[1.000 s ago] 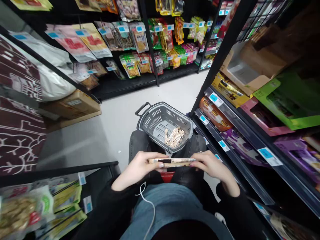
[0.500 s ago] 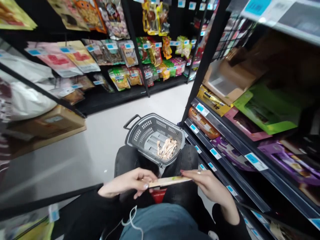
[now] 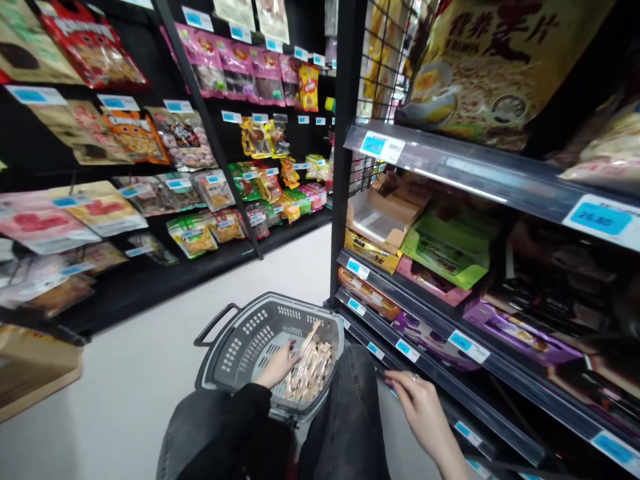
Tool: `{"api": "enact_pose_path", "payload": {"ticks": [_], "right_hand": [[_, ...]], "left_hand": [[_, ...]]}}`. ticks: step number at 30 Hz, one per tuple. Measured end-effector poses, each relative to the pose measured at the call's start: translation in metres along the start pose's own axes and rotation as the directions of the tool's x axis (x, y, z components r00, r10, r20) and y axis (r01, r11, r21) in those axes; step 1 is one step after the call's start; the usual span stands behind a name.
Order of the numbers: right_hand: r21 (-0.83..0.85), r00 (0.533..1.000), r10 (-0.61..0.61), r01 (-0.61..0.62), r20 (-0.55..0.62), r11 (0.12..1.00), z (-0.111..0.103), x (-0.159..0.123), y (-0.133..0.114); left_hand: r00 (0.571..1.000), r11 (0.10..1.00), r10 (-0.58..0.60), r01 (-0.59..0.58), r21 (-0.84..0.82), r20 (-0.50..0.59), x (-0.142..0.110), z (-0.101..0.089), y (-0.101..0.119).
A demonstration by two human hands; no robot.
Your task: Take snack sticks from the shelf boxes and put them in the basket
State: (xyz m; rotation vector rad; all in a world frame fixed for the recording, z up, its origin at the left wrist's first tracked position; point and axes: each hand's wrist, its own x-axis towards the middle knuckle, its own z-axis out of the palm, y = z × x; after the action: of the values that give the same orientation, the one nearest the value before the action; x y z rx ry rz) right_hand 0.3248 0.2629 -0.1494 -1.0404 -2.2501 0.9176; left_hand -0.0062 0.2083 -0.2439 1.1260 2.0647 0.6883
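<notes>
My left hand reaches into the grey plastic basket in front of my knees. Its thumb and fingers are at the lower end of a long, narrow, pale packet, which leans up toward the basket's far right side. Below and beside it lies a pile of similar shiny beige packets. Out to the right, my right hand holds nothing, fingers loosely extended beside the lower shelves. A ring shows on one finger.
Close on my right rises a shelf rack with boxed and bagged food. Bagged snacks fill the dark shelves across the aisle. A cardboard box sits on the floor at left. The basket handle sticks out leftward.
My left hand has carried the narrow packet from my lap forward into the basket. My right hand has let go of its end and moved right. The view has swung to the right and up.
</notes>
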Motion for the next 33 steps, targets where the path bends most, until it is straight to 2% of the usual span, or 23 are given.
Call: {"api": "enact_pose_path", "payload": {"ticks": [2, 3, 5, 6, 8, 9, 10, 11, 14, 15, 16, 18, 19, 20, 21, 22, 23, 24, 26, 28, 30, 33], "right_hand": [[0.009, 0.999, 0.041, -0.041, -0.026, 0.999, -0.001, -0.005, 0.005], [0.007, 0.997, 0.062, -0.062, -0.046, 0.998, -0.002, -0.007, 0.008], [-0.014, 0.993, 0.09, -0.091, -0.077, 0.996, -0.005, -0.007, 0.012], [-0.03, 0.992, 0.094, -0.097, -0.081, 0.995, -0.005, -0.007, 0.013], [-0.065, 0.994, 0.082, -0.086, -0.069, 0.994, -0.006, -0.004, 0.011], [-0.08, 0.996, 0.07, -0.075, -0.059, 0.994, -0.005, -0.003, 0.008], [-0.091, 0.997, 0.057, -0.062, -0.053, 0.994, -0.005, -0.002, 0.004], [-0.098, 0.997, 0.046, -0.051, -0.055, 0.994, -0.004, -0.002, 0.001], [-0.103, 0.995, 0.037, -0.047, -0.098, 0.994, -0.004, -0.009, -0.006], [-0.103, 0.993, 0.044, -0.055, -0.113, 0.993, -0.004, -0.013, -0.004], [-0.105, 0.991, 0.054, -0.067, -0.123, 0.992, -0.003, -0.017, -0.002], [-0.112, 0.99, 0.082, -0.095, -0.117, 0.989, -0.002, -0.026, 0.007], [-0.118, 0.99, 0.097, -0.109, -0.104, 0.987, -0.001, -0.029, 0.012], [-0.126, 0.99, 0.114, -0.124, -0.085, 0.984, 0.001, -0.033, 0.016], [-0.137, 0.989, 0.132, -0.14, -0.065, 0.981, 0.002, -0.035, 0.02], [-0.151, 0.988, 0.147, -0.153, -0.047, 0.977, 0.003, -0.036, 0.021], [-0.167, 0.986, 0.161, -0.164, -0.033, 0.972, 0.004, -0.037, 0.021], [-0.185, 0.985, 0.17, -0.171, -0.024, 0.968, 0.005, -0.038, 0.02], [-0.214, 0.984, 0.176, -0.177, -0.025, 0.961, 0.007, -0.04, 0.015], [-0.224, 0.984, 0.178, -0.18, -0.028, 0.958, 0.01, -0.043, 0.011], [-0.229, 0.981, 0.191, -0.191, -0.021, 0.955, 0.015, -0.049, 0.012], [-0.245, 0.977, 0.212, -0.203, 0.011, 0.948, 0.023, -0.062, 0.022]], "left_hand": [[0.989, 0.989, 0.148, -0.148, 0.023, -0.001, 0.009, -0.003, 0.038], [0.957, 0.957, 0.288, -0.286, 0.055, -0.021, 0.012, -0.008, 0.064], [0.84, 0.845, 0.531, -0.516, 0.14, -0.112, 0.019, -0.023, 0.125], [0.762, 0.777, 0.627, -0.599, 0.191, -0.16, 0.025, -0.03, 0.157], [0.607, 0.627, 0.776, -0.712, 0.315, -0.173, 0.04, -0.042, 0.218], [0.557, 0.567, 0.817, -0.731, 0.38, -0.147, 0.049, -0.047, 0.245], [0.541, 0.538, 0.831, -0.721, 0.436, -0.131, 0.058, -0.049, 0.267], [0.559, 0.545, 0.82, -0.694, 0.472, -0.124, 0.067, -0.051, 0.285], [0.639, 0.587, 0.765, -0.638, 0.5, -0.082, 0.081, -0.047, 0.318], [0.643, 0.604, 0.757, -0.621, 0.5, -0.116, 0.08, -0.045, 0.324], [0.622, 0.614, 0.762, -0.608, 0.503, -0.178, 0.077, -0.041, 0.328], [0.511, 0.568, 0.816, -0.624, 0.537, -0.27, 0.066, -0.034, 0.337], [0.448, 0.495, 0.863, -0.658, 0.567, -0.234, 0.059, -0.028, 0.342], [0.405, 0.392, 0.907, -0.701, 0.596, -0.12, 0.052, -0.022, 0.349], [0.386, 0.28, 0.921, -0.744, 0.607, 0.048, 0.047, -0.014, 0.356], [0.392, 0.196, 0.894, -0.778, 0.597, 0.218, 0.044, -0.006, 0.365], [0.422, 0.158, 0.84, -0.793, 0.589, 0.342, 0.043, 0.003, 0.374], [0.46, 0.156, 0.788, -0.793, 0.589, 0.41, 0.045, 0.012, 0.383], [0.539, 0.194, 0.709, -0.768, 0.61, 0.454, 0.054, 0.026, 0.402], [0.593, 0.223, 0.641, -0.752, 0.621, 0.488, 0.067, 0.034, 0.418], [0.622, 0.234, 0.575, -0.747, 0.622, 0.531, 0.079, 0.037, 0.43], [0.634, 0.239, 0.536, -0.748, 0.619, 0.558, 0.092, 0.039, 0.438]]}}
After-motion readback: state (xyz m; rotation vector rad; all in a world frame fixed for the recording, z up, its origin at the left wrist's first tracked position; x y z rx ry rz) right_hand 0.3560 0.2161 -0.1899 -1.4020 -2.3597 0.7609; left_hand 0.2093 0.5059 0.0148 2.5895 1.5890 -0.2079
